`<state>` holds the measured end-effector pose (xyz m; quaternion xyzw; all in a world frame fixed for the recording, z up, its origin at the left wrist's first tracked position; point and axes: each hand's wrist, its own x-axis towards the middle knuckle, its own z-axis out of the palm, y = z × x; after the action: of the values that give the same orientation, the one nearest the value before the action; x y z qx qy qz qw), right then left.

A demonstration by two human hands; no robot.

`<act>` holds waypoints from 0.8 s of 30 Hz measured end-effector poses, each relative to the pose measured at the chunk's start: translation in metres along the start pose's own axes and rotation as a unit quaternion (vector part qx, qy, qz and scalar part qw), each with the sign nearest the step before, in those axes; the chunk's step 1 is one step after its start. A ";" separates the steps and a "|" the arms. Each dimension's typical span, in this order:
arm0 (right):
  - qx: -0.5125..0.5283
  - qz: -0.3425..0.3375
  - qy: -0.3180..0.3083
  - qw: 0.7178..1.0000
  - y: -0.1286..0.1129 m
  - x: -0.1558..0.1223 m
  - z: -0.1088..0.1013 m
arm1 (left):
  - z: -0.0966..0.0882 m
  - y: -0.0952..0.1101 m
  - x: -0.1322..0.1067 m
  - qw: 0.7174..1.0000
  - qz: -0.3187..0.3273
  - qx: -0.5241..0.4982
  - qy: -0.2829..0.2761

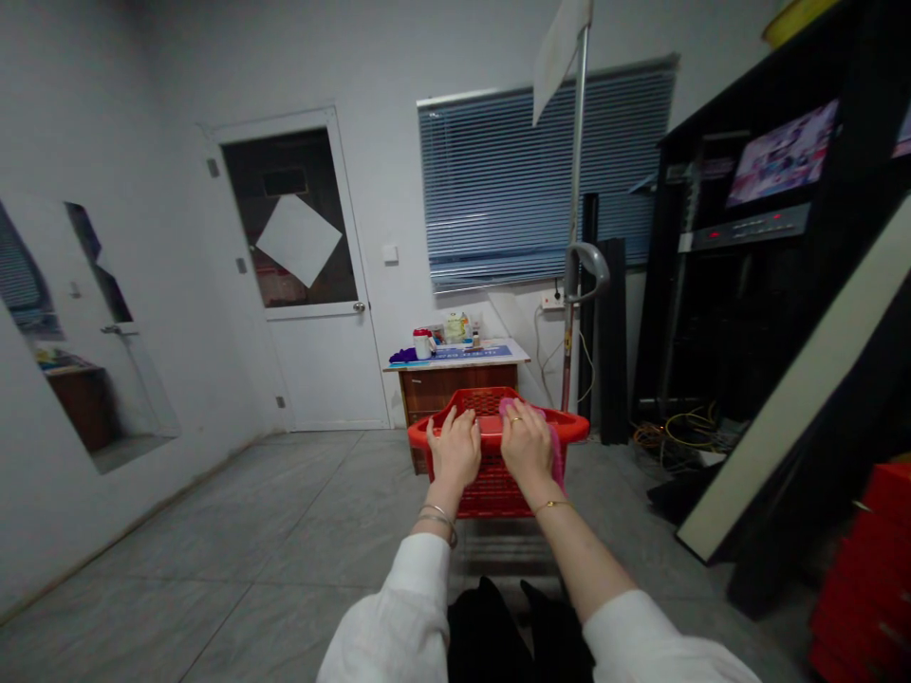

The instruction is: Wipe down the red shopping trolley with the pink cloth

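Observation:
A red plastic shopping cart (496, 490) stands right in front of me, its mesh basket facing my body. My left hand (455, 450) grips the left part of its rear handle bar, fingers curled over the top. On the right part of the bar lies my right hand (528, 444), closed over a pink cloth (557, 458) that hangs down past its outer side. The palms and the undersides of the fingers are hidden. The lower frame of the cart shows only as blurred bars.
Beyond the cart, a small brown desk (459, 379) carries a red-lidded container (422, 343) and bottles. A metal pole (575, 190) rises behind it. Left are a white door (320, 370) and a mirror (92, 341); right, a black rack (665, 285), cables and a leaning panel (797, 398).

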<state>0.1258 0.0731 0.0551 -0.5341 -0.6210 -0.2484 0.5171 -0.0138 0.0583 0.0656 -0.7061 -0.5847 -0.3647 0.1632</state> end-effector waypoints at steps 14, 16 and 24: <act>0.016 -0.009 -0.014 1.000 0.007 -0.004 -0.007 | -0.006 0.004 -0.003 1.000 -0.007 0.000 -0.007; 0.046 -0.076 -0.034 0.995 -0.016 -0.008 -0.004 | -0.007 0.001 -0.004 1.000 -0.004 0.001 -0.009; 0.031 -0.017 -0.047 0.998 0.060 0.002 -0.018 | -0.005 -0.006 -0.002 1.000 -0.001 -0.003 -0.005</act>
<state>0.1883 0.0772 0.0481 -0.5178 -0.6612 -0.2125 0.4996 -0.0214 0.0552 0.0658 -0.7075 -0.5855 -0.3630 0.1579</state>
